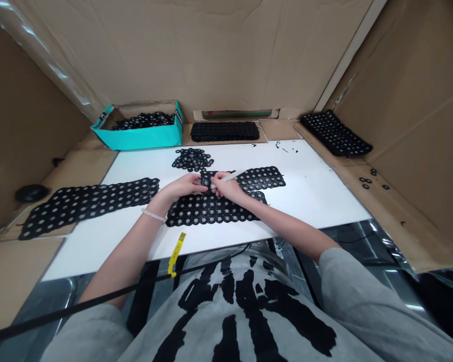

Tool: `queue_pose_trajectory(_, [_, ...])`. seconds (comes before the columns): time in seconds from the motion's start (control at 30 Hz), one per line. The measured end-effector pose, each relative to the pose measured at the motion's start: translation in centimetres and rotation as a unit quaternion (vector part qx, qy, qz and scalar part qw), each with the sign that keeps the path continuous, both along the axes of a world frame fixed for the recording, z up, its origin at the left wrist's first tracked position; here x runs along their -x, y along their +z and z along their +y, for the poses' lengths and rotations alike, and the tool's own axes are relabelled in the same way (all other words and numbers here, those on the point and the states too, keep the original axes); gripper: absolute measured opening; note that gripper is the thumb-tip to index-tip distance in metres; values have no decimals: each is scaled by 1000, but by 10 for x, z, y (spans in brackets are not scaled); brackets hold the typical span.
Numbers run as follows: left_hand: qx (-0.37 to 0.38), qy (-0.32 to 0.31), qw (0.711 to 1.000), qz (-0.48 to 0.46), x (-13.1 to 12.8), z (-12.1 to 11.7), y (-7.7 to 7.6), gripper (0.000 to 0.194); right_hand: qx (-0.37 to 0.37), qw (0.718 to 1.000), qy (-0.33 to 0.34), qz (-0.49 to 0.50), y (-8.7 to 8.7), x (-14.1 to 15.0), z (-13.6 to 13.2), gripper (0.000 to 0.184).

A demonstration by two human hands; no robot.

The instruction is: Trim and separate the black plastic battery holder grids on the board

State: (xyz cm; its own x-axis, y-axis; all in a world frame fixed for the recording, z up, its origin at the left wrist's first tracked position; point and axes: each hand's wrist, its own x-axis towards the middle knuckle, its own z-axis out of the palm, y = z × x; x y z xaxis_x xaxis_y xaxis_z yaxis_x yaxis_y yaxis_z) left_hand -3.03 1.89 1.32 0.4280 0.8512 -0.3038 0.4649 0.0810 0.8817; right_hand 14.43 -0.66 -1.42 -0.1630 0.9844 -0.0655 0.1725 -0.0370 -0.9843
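Observation:
My left hand (183, 185) and my right hand (226, 188) meet above the middle of a white board (98, 251). Between them is a small black perforated piece (207, 179), which my left fingertips pinch from the side. My right hand grips a thin white stick (229, 176) whose tip points at that piece. Below the hands lies a black honeycomb panel with round holes (211, 211), its upper edge partly hidden by my wrists. A similar panel (262, 178) lies just right of the hands. A white beaded bracelet (153, 215) circles my left wrist.
A long black panel (86, 207) lies at the board's left. A heap of black rings (192, 159) sits beyond my hands. A teal box (139, 134) holds more black pieces. Further panels (224, 131) (335, 133) lie on cardboard, which walls the back and sides.

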Motion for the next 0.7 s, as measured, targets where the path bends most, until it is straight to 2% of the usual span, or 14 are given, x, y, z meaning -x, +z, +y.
queue_pose_trajectory(0.27, [12, 26, 999, -22, -1, 0, -4, 39, 3, 1000, 1, -5, -1, 0, 1, 26])
queue_pose_trajectory(0.4, [41, 33, 998, -37, 0, 1, -5, 42, -69, 995, 31, -58, -2, 0, -6, 23])
queue_pose_trajectory(0.5, [63, 39, 996, -49, 2, 3, -5, 48, -127, 986, 23, -106, -2, 3, -10, 25])
queue_pose_trajectory(0.6, [68, 25, 996, -45, 4, 4, -2, 50, -77, 993, 28, -83, 1, 4, -5, 25])
queue_pose_trajectory(0.7, [24, 25, 999, -10, 3, 0, 8, 47, -13, 998, 67, 1, 12, -9, 9, 27])
